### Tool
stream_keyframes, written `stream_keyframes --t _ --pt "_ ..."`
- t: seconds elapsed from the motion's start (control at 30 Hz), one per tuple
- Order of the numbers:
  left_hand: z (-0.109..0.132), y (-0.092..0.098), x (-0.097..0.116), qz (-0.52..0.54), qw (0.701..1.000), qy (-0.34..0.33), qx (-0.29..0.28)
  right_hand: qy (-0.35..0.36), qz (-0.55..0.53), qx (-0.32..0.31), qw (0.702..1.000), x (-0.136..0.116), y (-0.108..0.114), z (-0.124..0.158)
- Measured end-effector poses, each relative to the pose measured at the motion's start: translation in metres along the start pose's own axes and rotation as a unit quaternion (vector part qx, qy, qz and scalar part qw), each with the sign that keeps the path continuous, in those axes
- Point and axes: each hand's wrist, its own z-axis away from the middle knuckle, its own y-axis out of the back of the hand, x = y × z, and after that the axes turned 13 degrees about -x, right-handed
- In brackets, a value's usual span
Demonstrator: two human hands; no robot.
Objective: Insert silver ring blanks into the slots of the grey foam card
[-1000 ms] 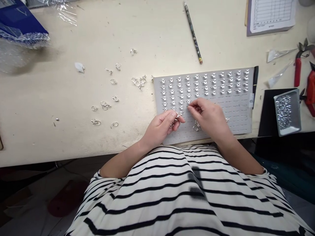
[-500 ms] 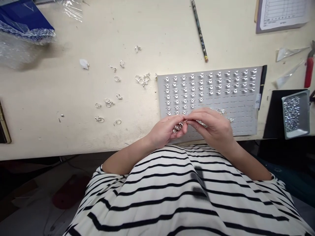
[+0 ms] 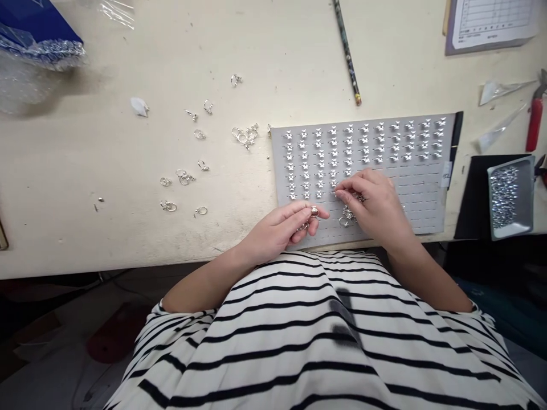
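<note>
A grey slotted board (image 3: 421, 199) lies in front of me, with rows of silver rings (image 3: 333, 151) standing in its upper and left slots. My left hand (image 3: 280, 228) is closed on several silver rings (image 3: 314, 211) at the board's lower left edge, one of them between thumb and forefinger. Over the lower middle of the board, my right hand (image 3: 378, 208) is pinched at the bottom of a ring column; what its fingertips hold is too small to make out. Loose rings (image 3: 347, 215) lie on the board, partly under the right hand.
Loose rings (image 3: 183, 176) are scattered on the table (image 3: 149, 142) to the left. A pencil (image 3: 348, 57) lies behind the board. To the right are a tray of small shiny pieces (image 3: 504, 196), red-handled pliers (image 3: 535, 122) and a paper pad (image 3: 491, 25).
My hands have moved apart. The right hand has shifted up and right to the board's slots, while the left stays low and now shows a ring at its fingertips.
</note>
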Motion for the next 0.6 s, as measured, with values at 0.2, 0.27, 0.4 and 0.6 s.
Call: stream_keyframes --t 0.2,0.27,0.4,0.6 --pt "-0.004 0.000 -0.003 -0.031 0.999 0.001 0.028 -0.029 0.018 0.003 0.999 0.000 -0.009 -0.002" --pt "-0.004 0.001 -0.005 -0.037 0.998 -0.004 0.042 -0.039 0.040 0.040 0.998 -0.004 -0.010 0.001" --pt "-0.003 0.001 -0.004 -0.058 0.997 -0.035 0.048 0.045 -0.013 0.076 0.996 -0.025 -0.004 0.015" --pt "-0.002 -0.001 -0.002 -0.122 0.989 -0.077 0.042 0.161 -0.174 -0.009 0.971 -0.045 0.006 0.028"
